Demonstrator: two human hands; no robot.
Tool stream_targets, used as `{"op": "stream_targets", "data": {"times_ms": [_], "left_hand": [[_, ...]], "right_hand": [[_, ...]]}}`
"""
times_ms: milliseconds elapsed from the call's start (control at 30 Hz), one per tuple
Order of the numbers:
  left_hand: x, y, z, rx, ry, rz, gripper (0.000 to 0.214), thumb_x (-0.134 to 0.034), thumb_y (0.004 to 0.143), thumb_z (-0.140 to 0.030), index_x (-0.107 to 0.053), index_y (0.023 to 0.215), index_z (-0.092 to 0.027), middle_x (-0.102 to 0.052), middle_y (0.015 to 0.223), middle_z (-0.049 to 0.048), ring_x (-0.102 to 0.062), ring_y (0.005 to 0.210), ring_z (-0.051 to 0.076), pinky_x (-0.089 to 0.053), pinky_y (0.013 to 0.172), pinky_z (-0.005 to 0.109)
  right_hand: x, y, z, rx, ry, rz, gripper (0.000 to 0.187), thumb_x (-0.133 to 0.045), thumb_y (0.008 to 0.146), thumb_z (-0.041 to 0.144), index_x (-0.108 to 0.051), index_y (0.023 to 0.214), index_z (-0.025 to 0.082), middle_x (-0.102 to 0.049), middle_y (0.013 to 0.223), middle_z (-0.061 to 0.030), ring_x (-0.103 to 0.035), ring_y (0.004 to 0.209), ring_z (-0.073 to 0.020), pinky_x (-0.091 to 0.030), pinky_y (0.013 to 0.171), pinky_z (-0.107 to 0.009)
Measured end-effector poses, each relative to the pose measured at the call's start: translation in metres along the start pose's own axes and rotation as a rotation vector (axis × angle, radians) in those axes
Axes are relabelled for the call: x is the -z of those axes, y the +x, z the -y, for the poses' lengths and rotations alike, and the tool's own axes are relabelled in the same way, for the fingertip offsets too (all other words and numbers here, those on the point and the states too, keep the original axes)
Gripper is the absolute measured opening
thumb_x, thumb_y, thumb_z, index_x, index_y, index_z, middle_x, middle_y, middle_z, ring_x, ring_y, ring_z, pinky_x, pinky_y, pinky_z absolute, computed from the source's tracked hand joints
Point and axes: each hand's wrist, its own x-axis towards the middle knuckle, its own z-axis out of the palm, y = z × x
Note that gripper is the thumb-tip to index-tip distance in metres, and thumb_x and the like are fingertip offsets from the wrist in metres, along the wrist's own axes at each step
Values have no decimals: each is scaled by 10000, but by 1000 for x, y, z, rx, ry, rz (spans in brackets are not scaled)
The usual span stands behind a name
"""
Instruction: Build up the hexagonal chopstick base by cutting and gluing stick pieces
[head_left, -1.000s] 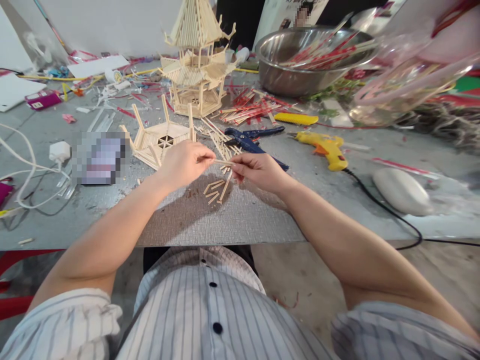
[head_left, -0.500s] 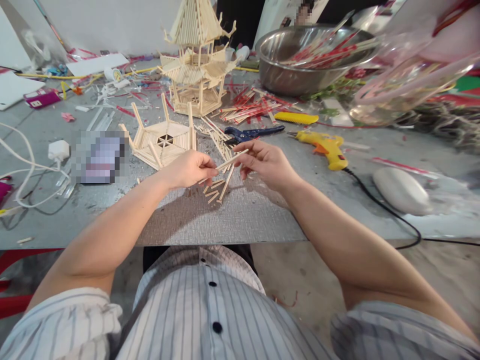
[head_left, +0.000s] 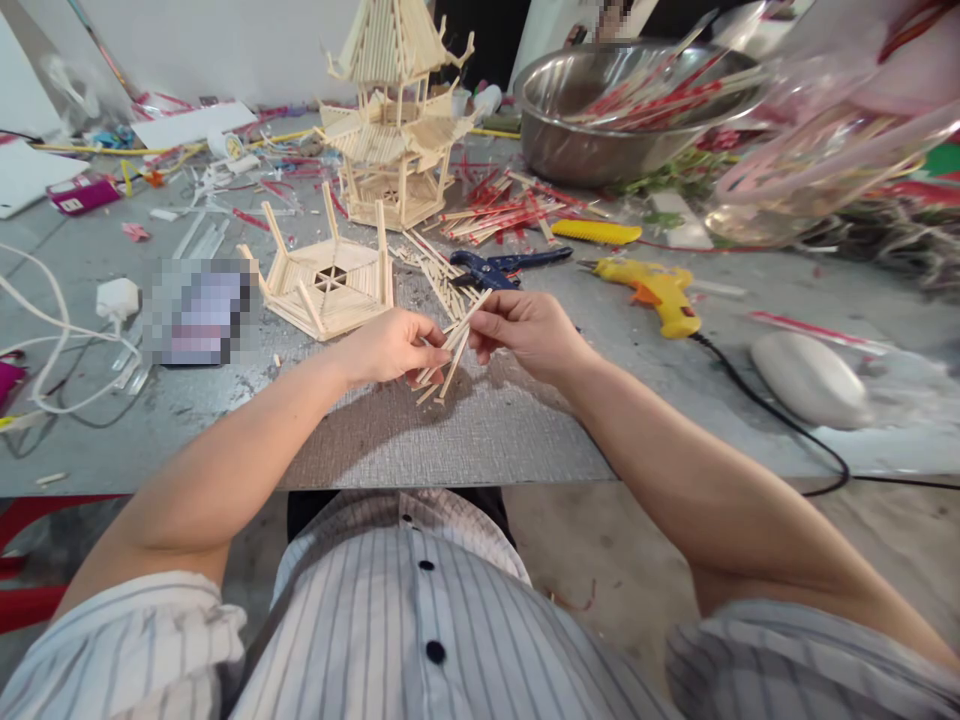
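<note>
My right hand (head_left: 525,330) pinches a thin wooden stick (head_left: 466,322) that slants up to the right. Close beside it, my left hand (head_left: 390,347) has its fingers curled, their tips among several short wooden sticks (head_left: 433,382) lying on the grey mat (head_left: 420,430). I cannot make out what the left fingers grip. Just beyond the left hand stands a hexagonal stick base (head_left: 326,280) with upright posts. Farther back rises a stick pagoda model (head_left: 394,110).
Blue cutters (head_left: 495,268) and a yellow glue gun (head_left: 660,292) with its black cord lie right of the hands. A steel bowl (head_left: 555,140) of red-tipped sticks stands at the back. More sticks (head_left: 499,208) are scattered near it. White cables (head_left: 52,350) lie at left, and a white oval object (head_left: 806,378) at right.
The hands first held one stick between them; the right hand lifted it away and tilted it. The left hand dropped to the small sticks on the mat, and the right came back beside it.
</note>
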Motion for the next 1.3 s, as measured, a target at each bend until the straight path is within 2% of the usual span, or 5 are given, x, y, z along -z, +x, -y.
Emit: {"op": "stream_targets", "data": {"times_ms": [333,600,1000,1167,1300], "left_hand": [[-4,2,-1,47,-44,0,96,-595,767,-145,-568,688,-98,-623,615,13,-505,480,49,-384,508,205],[-6,2,1,36,-39,23,45,-581,777,-128,-567,745,-99,-614,615,8,-529,485,57,-406,494,201],[-1,1,5,-71,229,40,83,-590,749,-180,-569,688,-128,-479,503,-45,-455,433,54,-341,455,201],[4,-2,3,-130,254,16,138,-572,769,-258,-604,727,-131,-494,514,-36,-450,464,67,-311,475,219],[7,-4,-7,-144,360,-14,71,-612,708,-198,-625,670,-139,-506,535,-47,-414,494,59,-296,529,230]], "right_hand": [[-1,-1,-2,-40,41,-1,242,-737,634,360,-604,655,159,-619,546,21,-538,409,-68,-453,421,-197],[-3,-2,1,-48,58,14,271,-749,613,378,-608,664,152,-638,575,9,-567,422,-81,-474,439,-206],[-2,-5,-3,-17,67,34,268,-752,618,407,-629,711,187,-646,592,11,-591,458,-101,-513,472,-235],[-5,-6,0,-8,41,17,278,-756,612,423,-628,691,189,-642,583,6,-597,471,-110,-527,492,-255],[-9,-9,2,-11,55,42,288,-754,607,443,-641,705,196,-644,586,3,-608,490,-122,-543,517,-279]]}}
